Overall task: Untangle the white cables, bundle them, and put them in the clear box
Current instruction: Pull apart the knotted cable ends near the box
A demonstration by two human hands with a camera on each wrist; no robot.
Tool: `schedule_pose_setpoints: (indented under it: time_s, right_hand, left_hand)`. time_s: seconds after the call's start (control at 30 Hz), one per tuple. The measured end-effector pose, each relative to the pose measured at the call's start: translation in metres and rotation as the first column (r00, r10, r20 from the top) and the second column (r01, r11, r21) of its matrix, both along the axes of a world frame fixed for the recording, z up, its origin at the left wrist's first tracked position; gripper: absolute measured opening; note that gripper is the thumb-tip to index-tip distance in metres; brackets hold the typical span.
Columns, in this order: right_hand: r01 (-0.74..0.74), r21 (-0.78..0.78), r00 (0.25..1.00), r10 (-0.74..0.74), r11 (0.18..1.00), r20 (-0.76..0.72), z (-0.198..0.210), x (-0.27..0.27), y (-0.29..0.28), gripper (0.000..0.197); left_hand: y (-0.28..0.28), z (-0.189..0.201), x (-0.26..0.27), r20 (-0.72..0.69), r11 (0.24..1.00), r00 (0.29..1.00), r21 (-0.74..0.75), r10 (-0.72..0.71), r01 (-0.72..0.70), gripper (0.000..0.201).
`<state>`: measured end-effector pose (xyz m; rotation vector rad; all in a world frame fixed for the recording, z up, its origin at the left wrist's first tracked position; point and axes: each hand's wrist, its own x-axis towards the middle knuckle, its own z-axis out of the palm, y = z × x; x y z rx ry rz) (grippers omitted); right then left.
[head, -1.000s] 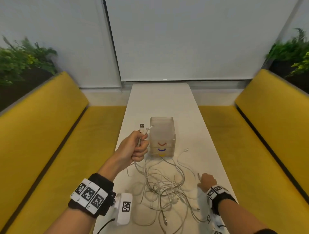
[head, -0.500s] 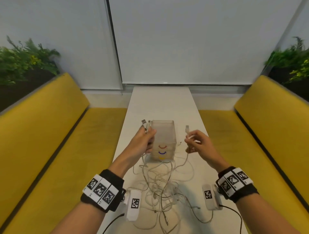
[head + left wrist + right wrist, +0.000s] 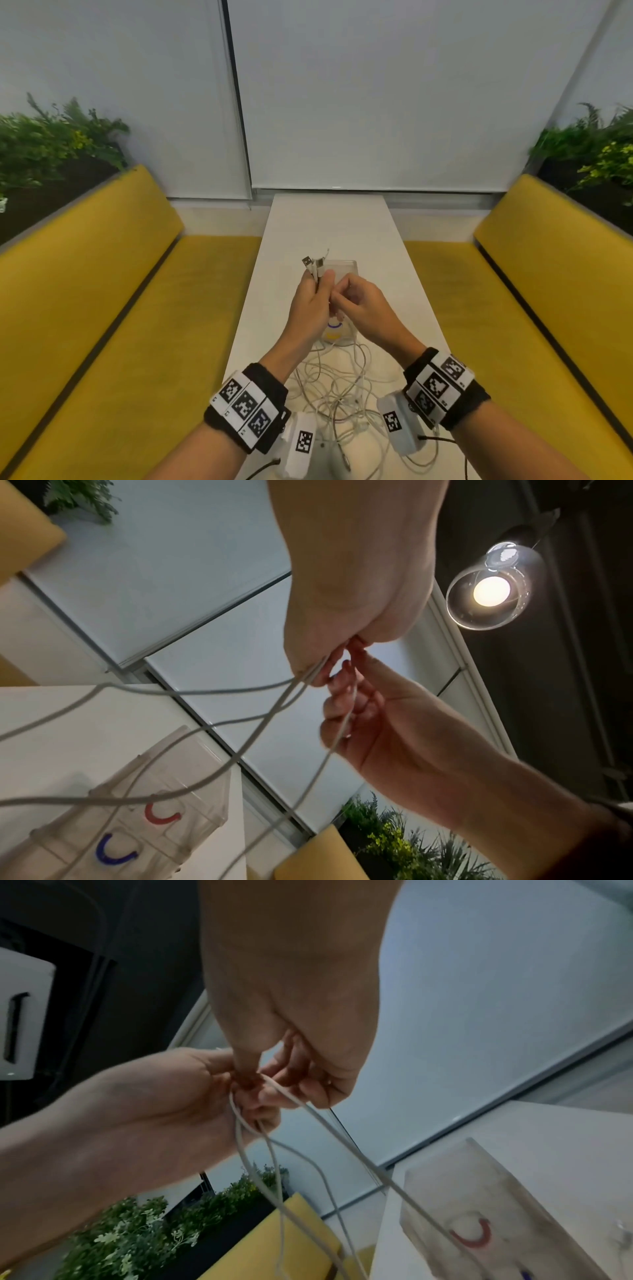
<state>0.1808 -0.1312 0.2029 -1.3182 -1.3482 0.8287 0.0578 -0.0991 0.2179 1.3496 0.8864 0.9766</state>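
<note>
Several white cables [image 3: 337, 387] lie tangled on the white table [image 3: 329, 222] near me. My left hand [image 3: 313, 301] is raised over the clear box [image 3: 342, 270] and grips a few cable ends, whose plugs [image 3: 313, 263] stick up above the fist. My right hand [image 3: 356, 305] has come against it and pinches one more cable [image 3: 308, 1112] right at the left fingers. In the left wrist view the cables [image 3: 260, 718] hang from both hands down toward the clear box [image 3: 143, 818], which has red and blue curved marks on its side. In the right wrist view the box [image 3: 479, 1218] stands below right.
Yellow benches [image 3: 102, 308] [image 3: 548, 308] run along both sides of the narrow table. Plants [image 3: 51, 144] [image 3: 599, 147] stand behind the benches, and a white blind [image 3: 376, 102] closes the far end. A lit bulb [image 3: 491, 591] hangs overhead.
My right hand rose from the table with a cable end and came left to meet the left hand. The left hand has stayed up over the box, holding its plugs.
</note>
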Motion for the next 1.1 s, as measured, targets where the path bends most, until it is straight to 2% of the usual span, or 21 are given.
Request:
schedule_pose_setpoints:
  time_s: [0.13, 0.2, 0.27, 0.33, 0.43, 0.53, 0.6, 0.63, 0.67, 0.7, 0.73, 0.77, 0.83, 0.9, 1.0, 1.1]
  right_hand:
    - [-0.135, -0.048, 0.990, 0.136, 0.990, 0.026, -0.006, -0.002, -0.007, 0.039]
    - [-0.192, -0.081, 0.981, 0.193, 0.978, 0.011, -0.012, 0.003, -0.012, 0.044]
    - [-0.200, -0.112, 0.979, 0.201, 0.973, 0.005, -0.017, 0.013, -0.016, 0.060]
    - [-0.193, -0.135, 0.981, 0.196, 0.972, 0.008, -0.019, 0.023, -0.021, 0.075]
    - [-0.138, -0.172, 0.985, 0.154, 0.975, 0.082, -0.024, 0.042, -0.022, 0.071]
    - [-0.077, -0.221, 0.986, 0.107, 0.972, 0.126, -0.033, 0.060, -0.025, 0.062]
    - [-0.048, -0.218, 0.981, 0.087, 0.975, 0.174, -0.036, 0.065, -0.026, 0.048]
    - [-0.042, -0.216, 0.976, 0.087, 0.976, 0.202, -0.037, 0.064, -0.025, 0.043]
    - [-0.046, -0.222, 0.969, 0.097, 0.974, 0.228, -0.036, 0.061, -0.024, 0.040]
    - [-0.065, -0.227, 0.963, 0.121, 0.972, 0.241, -0.033, 0.056, -0.022, 0.038]
    - [-0.106, -0.227, 0.956, 0.162, 0.968, 0.246, -0.030, 0.050, -0.019, 0.036]
    - [-0.142, -0.226, 0.948, 0.198, 0.964, 0.248, -0.024, 0.043, -0.017, 0.032]
    - [-0.206, -0.194, 0.935, 0.251, 0.959, 0.249, -0.009, 0.034, -0.015, 0.024]
    - [-0.279, -0.169, 0.925, 0.311, 0.945, 0.217, 0.011, 0.026, -0.016, 0.027]
    - [-0.355, -0.142, 0.883, 0.382, 0.924, 0.272, 0.019, 0.030, -0.017, 0.027]
    - [-0.346, -0.203, 0.915, 0.377, 0.916, 0.143, 0.011, 0.040, -0.020, 0.034]
  left_hand:
    - [0.005, 0.015, -0.007, 0.052, 0.994, 0.997, 0.093, 0.060, -0.065, 0.038]
    - [0.010, 0.028, -0.015, 0.188, 0.993, 0.982, 0.109, 0.032, -0.054, 0.043]
    - [0.016, 0.043, -0.024, 0.323, 0.996, 0.946, 0.083, 0.008, -0.037, 0.046]
    - [0.022, 0.057, -0.033, 0.374, 0.993, 0.926, 0.077, 0.054, -0.089, 0.042]
    - [0.029, 0.072, -0.049, 0.402, 0.966, 0.901, 0.118, 0.163, -0.228, 0.030]
    - [0.033, 0.079, -0.063, 0.413, 0.916, 0.869, 0.165, 0.273, -0.367, 0.028]
    - [0.033, 0.077, -0.065, 0.346, 0.893, 0.893, 0.241, 0.288, -0.381, 0.026]
    - [0.031, 0.074, -0.063, 0.258, 0.885, 0.925, 0.304, 0.279, -0.352, 0.025]
    - [0.029, 0.067, -0.059, 0.154, 0.879, 0.957, 0.381, 0.245, -0.286, 0.019]
    - [0.028, 0.058, -0.054, 0.042, 0.881, 0.985, 0.442, 0.169, -0.170, 0.010]
    - [0.025, 0.048, -0.048, -0.093, 0.880, 0.993, 0.475, 0.070, -0.017, 0.009]
    - [0.023, 0.036, -0.041, -0.253, 0.870, 0.967, 0.473, -0.016, 0.138, 0.018]
    - [0.018, 0.016, -0.031, -0.513, 0.836, 0.848, 0.402, -0.132, 0.373, 0.026]
    - [0.017, 0.004, -0.026, -0.550, 0.840, 0.811, 0.329, -0.200, 0.430, 0.010]
    - [0.017, 0.001, -0.027, -0.555, 0.864, 0.803, 0.274, -0.216, 0.422, 0.032]
    - [0.024, 0.003, -0.029, -0.551, 0.875, 0.824, 0.327, -0.130, 0.356, 0.052]
